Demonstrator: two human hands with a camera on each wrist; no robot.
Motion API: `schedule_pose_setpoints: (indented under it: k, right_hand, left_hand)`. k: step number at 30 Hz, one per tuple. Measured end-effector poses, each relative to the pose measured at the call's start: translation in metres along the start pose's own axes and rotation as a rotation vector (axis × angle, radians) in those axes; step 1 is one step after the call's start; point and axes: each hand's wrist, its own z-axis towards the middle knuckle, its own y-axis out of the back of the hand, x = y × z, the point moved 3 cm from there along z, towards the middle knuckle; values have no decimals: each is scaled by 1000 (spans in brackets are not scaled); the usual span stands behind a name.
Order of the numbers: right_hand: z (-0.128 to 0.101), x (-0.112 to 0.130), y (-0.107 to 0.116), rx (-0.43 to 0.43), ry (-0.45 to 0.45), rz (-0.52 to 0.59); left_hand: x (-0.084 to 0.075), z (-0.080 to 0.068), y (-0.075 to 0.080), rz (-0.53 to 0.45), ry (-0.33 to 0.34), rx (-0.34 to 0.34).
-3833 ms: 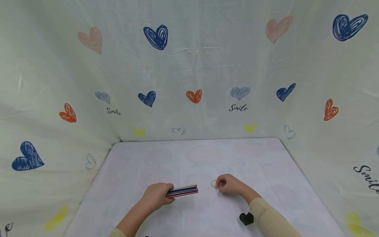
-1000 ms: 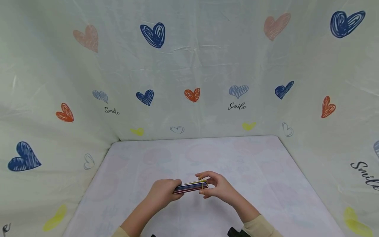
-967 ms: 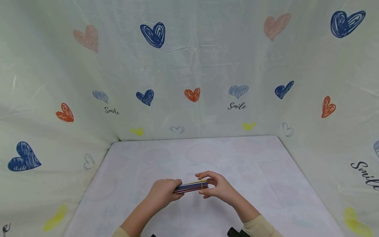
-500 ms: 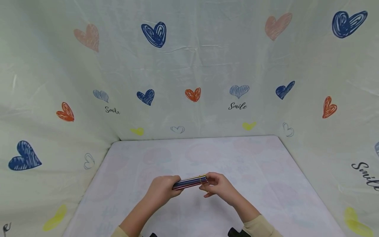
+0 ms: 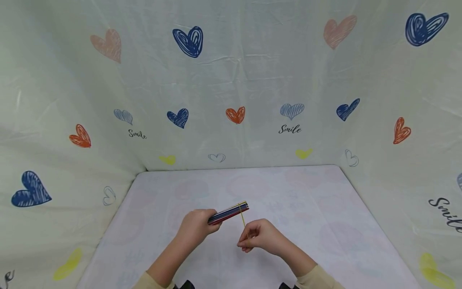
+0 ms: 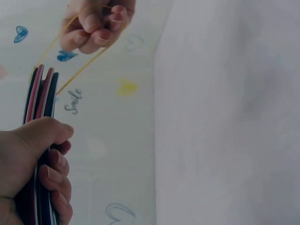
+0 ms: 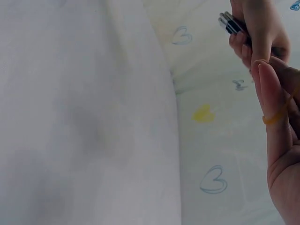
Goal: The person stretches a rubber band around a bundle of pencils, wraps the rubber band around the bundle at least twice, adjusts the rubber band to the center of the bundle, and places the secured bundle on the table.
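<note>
My right hand [image 5: 260, 235] now pinches the rubber band [image 5: 242, 215], stretched down off the sticks [image 5: 228, 213] my left hand [image 5: 196, 228] grips, so binding continues.

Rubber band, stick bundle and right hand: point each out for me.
rubber band [image 5: 242, 216], head view, the stretched strand below the bundle's end.
stick bundle [image 5: 231, 211], head view, the bare part beyond the left hand.
right hand [image 5: 260, 236], head view, the back of the hand.
</note>
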Motion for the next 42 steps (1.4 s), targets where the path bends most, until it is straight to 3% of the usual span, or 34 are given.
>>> schedule_pose_setpoints:
  k: [4,9,18,24,30,34,37,42]
  right_hand:
    - [-4,13,-8,68,131,-121]
    - [-10,35,-15,117,460,-377]
    - [-11,45,-11,30,1093,-711]
    - [-18,55,-12,-91,1362,-893]
    - [-24,64,-19,-134,1441,-1005]
    - [-19,63,-20,-142,1429,-965]
    - [-15,54,-12,-190,1360,-870]
    - [-8,31,-1,-225,1146,-780]
  left_hand:
    - [3,1,-9,-52,61,61]
    - [2,2,-22,-113,87,156]
    - [-6,-1,-40,-171,80,263]
    - [-8,-1,-45,-196,113,302]
    - [-6,-3,-51,-192,91,303]
    - [-2,-4,-54,-227,101,284]
    - [-1,-2,-53,-246,93,261]
    - [-2,1,-44,-252,90,250]
